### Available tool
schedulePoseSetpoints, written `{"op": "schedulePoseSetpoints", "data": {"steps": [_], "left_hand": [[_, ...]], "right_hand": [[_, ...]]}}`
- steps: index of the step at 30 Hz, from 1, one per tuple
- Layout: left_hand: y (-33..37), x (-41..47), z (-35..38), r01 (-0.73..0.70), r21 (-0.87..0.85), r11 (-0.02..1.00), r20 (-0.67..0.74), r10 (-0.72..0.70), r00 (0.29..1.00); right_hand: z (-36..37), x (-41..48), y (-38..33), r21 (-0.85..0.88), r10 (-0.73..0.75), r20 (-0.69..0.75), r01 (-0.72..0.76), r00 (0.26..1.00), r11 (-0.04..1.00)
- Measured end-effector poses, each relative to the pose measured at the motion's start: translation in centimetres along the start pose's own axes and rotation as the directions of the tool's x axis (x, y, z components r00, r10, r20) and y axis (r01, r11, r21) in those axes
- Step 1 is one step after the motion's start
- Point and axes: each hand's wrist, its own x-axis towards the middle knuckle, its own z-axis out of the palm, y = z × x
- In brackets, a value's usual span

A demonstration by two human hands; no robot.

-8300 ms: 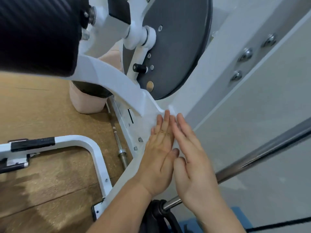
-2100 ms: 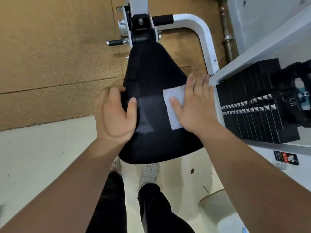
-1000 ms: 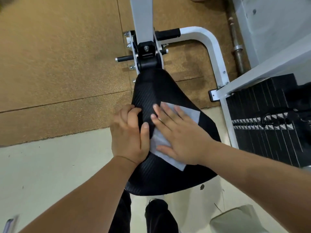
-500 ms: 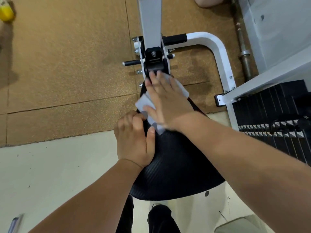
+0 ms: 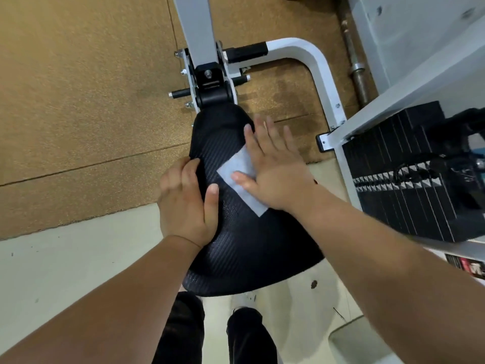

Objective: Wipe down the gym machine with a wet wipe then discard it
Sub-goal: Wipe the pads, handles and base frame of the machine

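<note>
The gym machine's black textured seat pad [image 5: 244,248] fills the middle of the head view, bolted to a grey-white frame post [image 5: 195,30]. A white wet wipe [image 5: 240,179] lies flat on the pad's right half. My right hand [image 5: 273,172] presses on the wipe with fingers spread flat, covering its right part. My left hand [image 5: 186,200] grips the pad's left edge, thumb on top and fingers curled round the rim.
A black weight stack [image 5: 409,177] stands close on the right behind a white frame rail [image 5: 322,74]. A steel bar [image 5: 357,61] lies on the brown cork floor [image 5: 78,101]. My legs and a shoe show below the pad on pale flooring.
My right hand has slid the wipe from the pad's narrow top end, near the black bracket, back down and to the right. My left hand keeps its grip on the pad's left edge.
</note>
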Motion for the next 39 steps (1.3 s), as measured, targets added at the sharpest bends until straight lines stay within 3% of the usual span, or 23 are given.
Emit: {"op": "schedulePoseSetpoints", "data": {"steps": [3,6,9,13,16,18,20,23,26,28,31,34,39], "left_hand": [[-0.2,0.0,0.2,0.0,0.025,1.0,-0.003,0.0,1.0],[0.0,0.0,0.2,0.004,0.036,0.999,-0.007,-0.004,1.0],[0.2,0.0,0.0,-0.002,0.042,0.999,-0.004,0.002,1.0],[0.2,0.0,0.0,0.002,0.038,0.999,-0.005,-0.001,1.0],[0.3,-0.2,0.0,-0.009,0.019,1.0,-0.021,0.009,1.0],[0.1,-0.1,0.1,-0.024,0.009,1.0,-0.034,0.024,0.999],[0.0,-0.1,0.1,-0.042,-0.003,0.999,-0.036,0.042,0.998],[-0.2,0.0,0.2,-0.065,-0.015,0.998,-0.047,0.064,0.997],[-0.3,0.0,0.2,-0.063,-0.016,0.998,-0.056,0.062,0.997],[-0.2,-0.1,0.2,-0.062,-0.022,0.998,-0.052,0.061,0.997],[-0.3,0.0,0.2,-0.059,-0.055,0.997,-0.051,0.057,0.997],[-0.6,0.0,0.1,-0.088,-0.088,0.992,-0.072,0.082,0.994],[-0.6,-0.2,-0.3,-0.157,-0.173,0.972,-0.172,0.127,0.977]], "right_hand": [[1.8,-4.4,-3.8,0.108,0.115,-0.101,-0.104,0.988,0.989],[3.6,-12.0,-6.1,0.095,-0.031,-0.067,0.037,0.997,0.995],[5.0,-15.8,-3.3,0.058,-0.111,-0.09,0.117,0.99,0.991],[4.4,-13.5,1.0,0.085,0.106,-0.059,-0.101,0.993,0.991],[3.3,-10.2,0.8,0.111,0.368,-0.019,-0.364,0.93,0.925],[2.8,-8.8,-0.8,0.17,0.451,0.0,-0.445,0.892,0.879],[2.7,-9.0,-3.6,0.189,0.379,-0.032,-0.366,0.925,0.911],[4.0,-12.6,-7.4,0.142,0.021,-0.074,-0.01,0.997,0.99],[5.2,-15.6,-5.3,0.062,-0.237,-0.073,0.242,0.969,0.968],[5.1,-15.2,-2.1,0.043,-0.211,-0.094,0.216,0.973,0.975],[3.9,-11.5,1.5,0.074,0.09,-0.039,-0.087,0.995,0.994],[2.4,-7.2,0.9,0.131,0.311,-0.035,-0.304,0.95,0.944],[1.2,-2.1,-3.3,0.11,0.152,-0.11,-0.14,0.982,0.984]]}}
